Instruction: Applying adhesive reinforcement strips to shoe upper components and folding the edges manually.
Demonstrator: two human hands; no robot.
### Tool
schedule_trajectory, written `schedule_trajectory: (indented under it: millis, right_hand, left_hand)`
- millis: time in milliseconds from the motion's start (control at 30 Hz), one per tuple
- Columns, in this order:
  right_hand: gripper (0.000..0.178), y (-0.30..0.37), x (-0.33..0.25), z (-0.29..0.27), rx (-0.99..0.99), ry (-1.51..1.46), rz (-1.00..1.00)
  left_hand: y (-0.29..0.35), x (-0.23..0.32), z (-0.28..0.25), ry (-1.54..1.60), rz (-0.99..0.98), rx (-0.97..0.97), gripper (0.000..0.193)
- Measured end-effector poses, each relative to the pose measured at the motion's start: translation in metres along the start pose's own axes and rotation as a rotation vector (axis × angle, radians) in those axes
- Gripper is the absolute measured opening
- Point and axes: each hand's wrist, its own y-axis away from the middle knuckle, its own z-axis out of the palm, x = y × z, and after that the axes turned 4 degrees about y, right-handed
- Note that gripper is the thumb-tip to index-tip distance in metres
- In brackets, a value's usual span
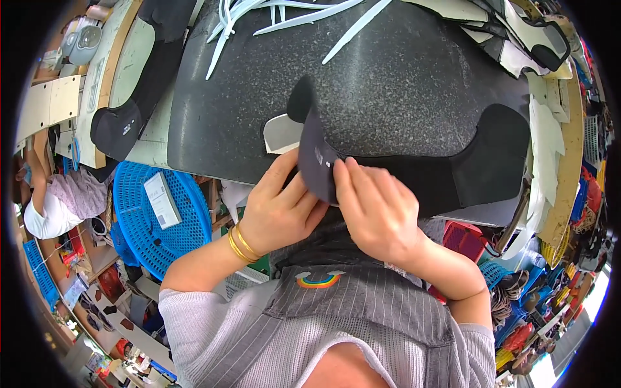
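Between both hands, at the near edge of the dark speckled work surface (388, 84), is a long black fabric piece (488, 161). Its right part lies flat, while its left end (314, 155) is bent upward and carries small light print. My left hand (275, 207), a gold bangle pair on its wrist, pinches the raised end from the left. My right hand (381, 210) grips the piece just right of the bend, thumb and fingers pressed together. Beyond my left fingertips shows a pale grey patch with a light edge (283, 134); whether it belongs to the same piece I cannot tell.
Pale narrow strips (284, 16) lie at the far side. Black and white cut pieces (511, 39) are stacked at the far right, and black pieces (139, 97) hang over the left side. A blue plastic basket (132, 223) stands at left; beyond it sits another person (68, 200).
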Motion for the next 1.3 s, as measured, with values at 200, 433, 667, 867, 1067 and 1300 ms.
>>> schedule_trajectory:
  millis: [200, 433, 667, 867, 1067, 1300]
  right_hand:
    - [0.048, 0.007, -0.01, -0.001, -0.066, 0.214, -0.101]
    - [0.048, 0.004, -0.007, -0.005, -0.07, -0.039, -0.024]
    - [0.046, 0.006, -0.001, 0.006, 0.058, -0.23, 0.049]
    - [0.051, 0.001, -0.005, 0.001, -0.085, -0.103, 0.036]
    - [0.071, -0.001, -0.011, 0.013, -0.186, -0.162, 0.092]
    - [0.057, -0.004, -0.008, 0.017, -0.152, -0.076, -0.052]
  left_hand:
    - [0.006, -0.006, 0.002, 0.077, 0.025, 0.036, 0.043]
    - [0.002, -0.004, -0.002, 0.051, 0.006, 0.013, 0.042]
    - [-0.002, -0.001, 0.0, 0.004, -0.046, 0.025, 0.04]
    - [0.005, -0.015, -0.013, 0.238, -0.142, -0.01, 0.037]
    - [-0.025, -0.033, -0.04, 1.387, -0.871, 0.177, 0.032]
    - [-0.092, -0.055, -0.053, 0.701, -0.872, -0.47, 0.018]
